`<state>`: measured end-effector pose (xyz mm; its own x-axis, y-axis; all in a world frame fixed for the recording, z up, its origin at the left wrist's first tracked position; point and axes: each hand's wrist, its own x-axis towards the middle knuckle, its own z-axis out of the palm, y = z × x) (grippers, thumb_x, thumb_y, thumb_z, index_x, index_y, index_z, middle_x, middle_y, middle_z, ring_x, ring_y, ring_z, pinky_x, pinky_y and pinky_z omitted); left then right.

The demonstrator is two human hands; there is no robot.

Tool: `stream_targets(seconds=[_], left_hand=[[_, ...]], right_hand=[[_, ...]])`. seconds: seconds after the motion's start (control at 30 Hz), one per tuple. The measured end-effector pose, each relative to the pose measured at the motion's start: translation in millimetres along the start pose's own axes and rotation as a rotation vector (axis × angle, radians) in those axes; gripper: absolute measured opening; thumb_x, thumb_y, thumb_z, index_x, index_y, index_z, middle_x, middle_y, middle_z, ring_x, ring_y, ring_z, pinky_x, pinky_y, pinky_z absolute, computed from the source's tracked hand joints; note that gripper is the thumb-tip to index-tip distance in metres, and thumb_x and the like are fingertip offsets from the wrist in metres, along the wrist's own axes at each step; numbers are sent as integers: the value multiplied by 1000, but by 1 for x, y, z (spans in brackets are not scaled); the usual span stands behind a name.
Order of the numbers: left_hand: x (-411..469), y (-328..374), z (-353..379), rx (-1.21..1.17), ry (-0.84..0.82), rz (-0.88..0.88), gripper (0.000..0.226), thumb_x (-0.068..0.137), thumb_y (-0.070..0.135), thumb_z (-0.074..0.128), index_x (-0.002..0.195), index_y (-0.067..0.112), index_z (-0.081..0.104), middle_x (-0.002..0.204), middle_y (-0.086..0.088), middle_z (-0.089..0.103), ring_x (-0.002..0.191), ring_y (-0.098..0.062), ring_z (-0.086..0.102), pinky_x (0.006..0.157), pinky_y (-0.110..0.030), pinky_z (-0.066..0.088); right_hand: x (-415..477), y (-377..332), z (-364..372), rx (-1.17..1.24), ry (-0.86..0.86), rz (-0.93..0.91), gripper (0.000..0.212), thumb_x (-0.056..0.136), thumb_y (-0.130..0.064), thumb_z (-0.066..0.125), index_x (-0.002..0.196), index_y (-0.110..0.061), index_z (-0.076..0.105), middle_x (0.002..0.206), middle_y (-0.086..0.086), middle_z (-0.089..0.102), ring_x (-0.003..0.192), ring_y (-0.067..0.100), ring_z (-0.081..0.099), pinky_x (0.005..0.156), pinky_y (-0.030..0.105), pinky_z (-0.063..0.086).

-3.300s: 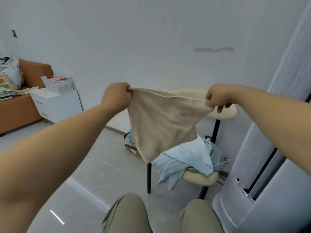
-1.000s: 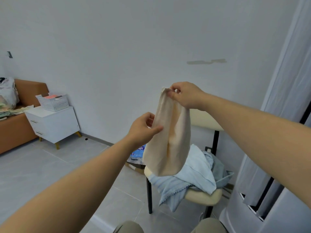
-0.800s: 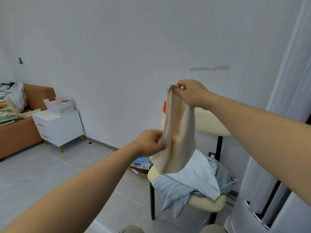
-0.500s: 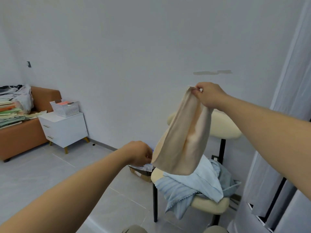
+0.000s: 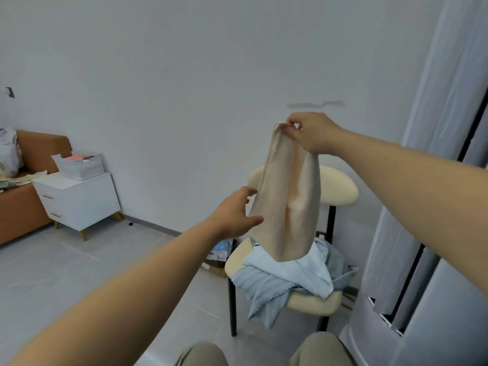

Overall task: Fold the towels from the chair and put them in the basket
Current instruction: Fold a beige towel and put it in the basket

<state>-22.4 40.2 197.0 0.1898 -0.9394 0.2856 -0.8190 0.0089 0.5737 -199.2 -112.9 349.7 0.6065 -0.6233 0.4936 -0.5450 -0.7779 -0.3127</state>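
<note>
A beige towel (image 5: 286,199), folded in half, hangs in the air in front of the chair (image 5: 340,191). My right hand (image 5: 310,132) pinches its top corners together. My left hand (image 5: 235,215) is beside the towel's left edge about halfway down, fingers spread, with the thumb at the cloth's edge. On the chair's cream seat lies a heap of light blue towels (image 5: 287,278), partly drooping over the front. A white plastic basket (image 5: 79,166) stands on a white nightstand (image 5: 78,202) at the left wall.
An orange sofa (image 5: 29,196) with papers and a bag sits at the far left. A small carton (image 5: 219,256) lies on the floor behind the chair. White curtain and a grey appliance (image 5: 433,299) fill the right side. My knees (image 5: 264,352) show at the bottom.
The towel was stretched wide between both hands, then its corners came together in my right hand. My left hand slid down the hanging cloth, let go, and now opens beside its left edge.
</note>
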Motion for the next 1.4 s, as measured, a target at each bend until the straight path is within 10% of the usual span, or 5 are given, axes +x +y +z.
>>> stream_targets(seconds=[0.23,0.67,0.9,1.07,1.4], left_hand=[[9,-17,16,-6,-230,-231,65,70,50,80,123,22,53,115,2,65,102,-18,63,91,-39,54],[57,47,-39,-126,418,71,18,94,38,65,98,22,72,87,12,70,84,-3,64,70,-13,44],[75,-1,-57,151,320,-187,24,102,31,50,93,13,64,80,1,62,82,-20,57,70,-29,39],[71,-44,-71,-257,220,-475,28,107,24,39,104,1,56,76,-19,71,71,-29,72,71,-39,62],[117,-87,-40,-137,3,-361,15,99,14,57,103,4,67,86,-15,76,84,-27,74,60,-21,55]], right_hand=[[-4,4,2,62,-16,5,30,102,-44,51,106,-18,65,96,-1,58,94,21,54,76,30,38],[-12,-4,49,-20,-259,-112,30,98,-52,52,105,-28,67,100,-6,63,100,18,58,86,31,44],[-19,23,50,-28,-464,139,38,92,-21,56,129,-28,51,108,-4,55,101,19,55,82,31,45],[-22,75,53,52,-435,353,32,85,1,43,106,-4,66,107,14,62,80,24,60,72,39,58],[-3,167,87,122,-290,494,16,92,-19,66,87,-4,69,87,17,71,72,32,74,78,46,61]])
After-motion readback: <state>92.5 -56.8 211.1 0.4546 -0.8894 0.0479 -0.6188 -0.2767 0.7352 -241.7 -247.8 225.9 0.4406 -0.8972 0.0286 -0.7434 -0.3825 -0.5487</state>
